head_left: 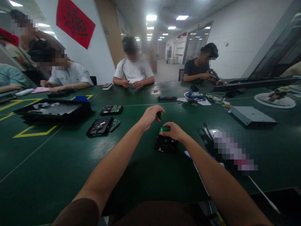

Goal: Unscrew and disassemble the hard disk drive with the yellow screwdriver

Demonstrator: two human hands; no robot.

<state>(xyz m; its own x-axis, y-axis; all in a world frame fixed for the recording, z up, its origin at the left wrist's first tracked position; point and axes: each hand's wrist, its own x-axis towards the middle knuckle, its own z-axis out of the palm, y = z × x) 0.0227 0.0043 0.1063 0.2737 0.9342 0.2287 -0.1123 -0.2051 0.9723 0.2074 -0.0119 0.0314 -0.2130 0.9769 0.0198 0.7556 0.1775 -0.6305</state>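
A black hard drive (166,146) lies on the green table in front of me, with a green circuit board (164,129) at its far end. My right hand (174,131) is closed, thumb and fingers around the board; whether the board is loose from the drive I cannot tell. Just above, my left hand (151,117) grips a small screwdriver (159,115) with a dark handle, its thin shaft pointing down at the board. The tip is too small to make out. To the left lie another black drive (99,126), a loose circuit board (115,125) and a drive with its board showing (112,109).
Black stacked trays (53,110) stand at the left. On the right are a grey metal box (253,115), a white fan grille (274,99), a coiled cable (215,96) and a bowl (193,95). A dark cylindrical tool (166,98) lies farther back. Several people sit across the table.
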